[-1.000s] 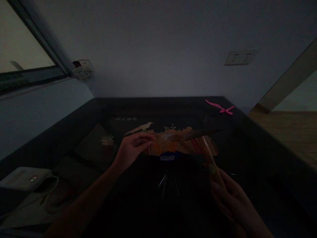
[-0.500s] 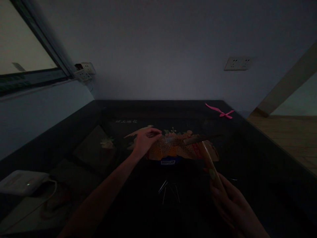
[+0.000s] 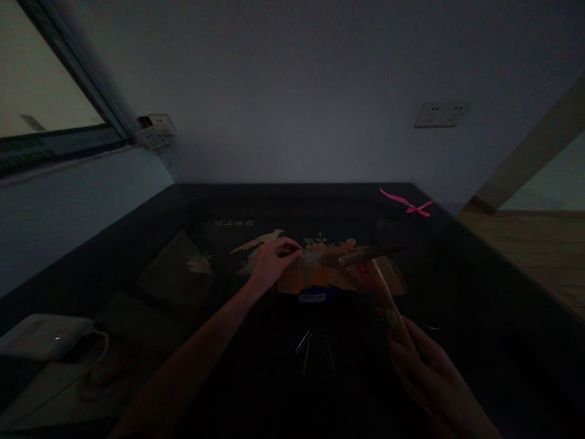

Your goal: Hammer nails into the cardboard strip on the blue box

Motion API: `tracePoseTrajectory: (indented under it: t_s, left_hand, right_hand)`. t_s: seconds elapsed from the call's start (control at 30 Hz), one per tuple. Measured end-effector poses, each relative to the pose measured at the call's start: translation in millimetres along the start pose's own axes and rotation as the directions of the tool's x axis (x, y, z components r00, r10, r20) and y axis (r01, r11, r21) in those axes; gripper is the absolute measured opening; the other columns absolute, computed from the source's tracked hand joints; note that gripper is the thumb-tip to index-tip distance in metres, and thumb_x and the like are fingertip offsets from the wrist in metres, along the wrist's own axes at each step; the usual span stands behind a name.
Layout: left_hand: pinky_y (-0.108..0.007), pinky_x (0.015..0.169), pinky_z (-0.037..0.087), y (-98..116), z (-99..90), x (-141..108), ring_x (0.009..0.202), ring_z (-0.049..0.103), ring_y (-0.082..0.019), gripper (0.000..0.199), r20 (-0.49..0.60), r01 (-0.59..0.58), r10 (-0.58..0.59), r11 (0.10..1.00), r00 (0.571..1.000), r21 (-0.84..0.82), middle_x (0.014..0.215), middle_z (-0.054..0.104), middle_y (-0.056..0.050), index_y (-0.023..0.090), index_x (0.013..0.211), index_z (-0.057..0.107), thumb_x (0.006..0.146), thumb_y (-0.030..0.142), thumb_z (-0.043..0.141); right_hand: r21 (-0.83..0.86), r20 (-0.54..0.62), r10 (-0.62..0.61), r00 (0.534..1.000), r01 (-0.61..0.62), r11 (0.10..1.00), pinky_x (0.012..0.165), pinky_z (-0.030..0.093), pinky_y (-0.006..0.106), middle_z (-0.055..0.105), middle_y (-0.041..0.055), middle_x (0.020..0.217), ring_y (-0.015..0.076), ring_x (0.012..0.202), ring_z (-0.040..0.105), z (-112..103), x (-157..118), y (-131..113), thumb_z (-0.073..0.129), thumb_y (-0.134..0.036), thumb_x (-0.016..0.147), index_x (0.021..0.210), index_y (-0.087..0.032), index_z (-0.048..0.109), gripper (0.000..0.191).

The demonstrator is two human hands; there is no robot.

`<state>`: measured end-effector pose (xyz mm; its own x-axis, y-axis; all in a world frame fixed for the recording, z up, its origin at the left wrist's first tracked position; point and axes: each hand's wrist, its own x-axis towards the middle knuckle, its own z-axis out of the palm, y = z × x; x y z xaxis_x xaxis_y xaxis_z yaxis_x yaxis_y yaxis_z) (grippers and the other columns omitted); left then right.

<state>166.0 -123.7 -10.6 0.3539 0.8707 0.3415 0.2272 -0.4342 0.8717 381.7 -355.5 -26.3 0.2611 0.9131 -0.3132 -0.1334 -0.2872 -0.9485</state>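
The view is dim. My right hand (image 3: pixel 420 363) is wrapped round the wooden handle of a hammer (image 3: pixel 388 296); its long narrow metal head points sideways above the dark table. My left hand (image 3: pixel 274 262) pinches with thumb and fingertips over a spotted orange-brown piece (image 3: pixel 320 268). Whatever sits between those fingertips is too small and dark to make out. Under the near edge of the spotted piece shows a blue wrapper (image 3: pixel 313 296) with a white label. The hammer head hangs over the right part of the piece, apart from my left hand. Several thin nails (image 3: pixel 315 352) lie nearer to me.
A pink ribbon (image 3: pixel 415 209) lies at the table's back right. On the left rests a white adapter (image 3: pixel 46 336) with a cable. The dark tabletop (image 3: pixel 283 198) bears a bird-and-flower pattern and meets the wall. Wall sockets (image 3: pixel 439 114) are above.
Both hands keep their holds and places. The whole view has shifted very slightly; the hammer stays over the spotted piece.
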Motion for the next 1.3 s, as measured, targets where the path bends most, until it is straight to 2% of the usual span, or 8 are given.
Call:
tracePoseTrajectory:
  t_s: [0.2, 0.27, 0.37, 0.57, 0.67, 0.83, 1.07, 1.3]
  left_hand:
    - [-0.029, 0.074, 0.056, -3.9, 1.8, -0.4, 0.074, 0.067, -0.015, 0.009, 0.016, -0.009, 0.009, 1.0, 1.0, 0.001, 0.079, 0.069, -0.003, 0.016, 0.079, 0.065, 0.075, 0.025, 0.065]
    - [-0.03, 0.074, 0.055, -4.5, 2.2, -0.5, 0.074, 0.067, -0.016, 0.01, 0.015, -0.013, 0.013, 1.0, 1.0, 0.003, 0.079, 0.069, -0.003, 0.016, 0.079, 0.065, 0.074, 0.026, 0.066]
    - [-0.031, 0.074, 0.055, -5.0, 2.4, -0.3, 0.074, 0.067, -0.016, 0.009, 0.025, 0.003, -0.002, 1.0, 1.0, -0.004, 0.078, 0.069, -0.004, 0.016, 0.079, 0.065, 0.074, 0.024, 0.065]
    - [-0.031, 0.073, 0.054, -4.5, 2.3, -0.4, 0.074, 0.067, -0.017, 0.01, 0.014, 0.012, -0.013, 0.999, 1.0, 0.044, 0.078, 0.07, -0.004, 0.016, 0.08, 0.066, 0.073, 0.024, 0.066]
    - [-0.03, 0.071, 0.053, -4.4, 1.8, -1.4, 0.074, 0.067, -0.017, 0.011, 0.001, 0.003, -0.004, 0.995, 1.0, 0.095, 0.079, 0.071, -0.003, 0.017, 0.081, 0.066, 0.074, 0.024, 0.066]
    - [-0.028, 0.07, 0.051, -1.9, 1.7, -2.9, 0.073, 0.066, -0.017, 0.011, -0.02, 0.022, -0.019, 0.991, 1.0, 0.134, 0.079, 0.071, -0.003, 0.016, 0.081, 0.067, 0.073, 0.023, 0.067]
    - [-0.028, 0.067, 0.051, -2.4, 0.7, -4.1, 0.071, 0.066, -0.017, 0.009, -0.009, 0.009, -0.008, 0.989, 1.0, 0.148, 0.077, 0.07, -0.002, 0.016, 0.08, 0.066, 0.074, 0.023, 0.066]
    - [-0.028, 0.068, 0.051, -2.1, 1.5, -3.8, 0.07, 0.066, -0.017, 0.007, -0.023, 0.035, -0.032, 0.991, 0.999, 0.131, 0.074, 0.07, -0.002, 0.017, 0.077, 0.066, 0.072, 0.022, 0.068]
  right_hand:
    - [-0.096, 0.113, -0.041, 0.993, 0.052, 0.994, 0.033, 0.027, 0.015, 0.042, -0.0078, 0.056, 0.0055, 0.039, 0.031, -1.9, 2.4, -21.5, 0.057, -0.05, 0.084, 0.135, -0.024, 0.042, 0.059]
    - [-0.181, 0.151, -0.094, 0.984, 0.122, 0.976, 0.038, 0.036, 0.017, 0.048, -0.0044, 0.064, 0.0077, 0.046, 0.041, -3.3, 4.8, -39.6, 0.061, -0.046, 0.082, 0.131, -0.023, 0.048, 0.056]
    - [-0.28, 0.152, -0.154, 0.976, 0.191, 0.941, 0.033, 0.033, 0.017, 0.043, -0.006, 0.058, 0.0079, 0.041, 0.039, 0.6, 8.2, -75.1, 0.062, -0.046, 0.081, 0.129, -0.023, 0.052, 0.054]
    - [-0.529, 0.332, -0.327, 0.885, 0.462, 0.712, 0.047, 0.051, 0.025, 0.063, 0.0017, 0.071, 0.0168, 0.057, 0.059, 29.3, 22.0, -129.9, 0.059, -0.034, 0.08, 0.123, -0.024, 0.06, 0.044]
    - [-0.597, 0.434, -0.365, 0.824, 0.566, 0.569, 0.076, 0.054, 0.036, 0.068, 0.0061, 0.087, 0.0254, 0.086, 0.064, 42.2, 30.7, -134.9, 0.057, -0.028, 0.077, 0.102, -0.022, 0.07, 0.029]
    - [-0.616, 0.477, -0.384, 0.791, 0.612, 0.496, 0.089, 0.049, 0.039, 0.069, 0.006, 0.101, 0.0262, 0.099, 0.062, 50.2, 33.7, -134.9, 0.052, -0.028, 0.079, 0.103, -0.023, 0.069, 0.03]
    - [-0.623, 0.453, -0.335, 0.826, 0.563, 0.543, 0.067, 0.054, 0.032, 0.071, 0.0048, 0.091, 0.0222, 0.077, 0.064, 48.0, 39.1, -126.0, 0.056, -0.026, 0.077, 0.104, -0.023, 0.069, 0.03]
    - [-0.587, 0.43, -0.403, 0.808, 0.589, 0.555, 0.075, 0.054, 0.032, 0.069, 0.0056, 0.104, 0.0222, 0.084, 0.065, 49.1, 30.8, -130.9, 0.056, -0.026, 0.078, 0.103, -0.024, 0.069, 0.028]
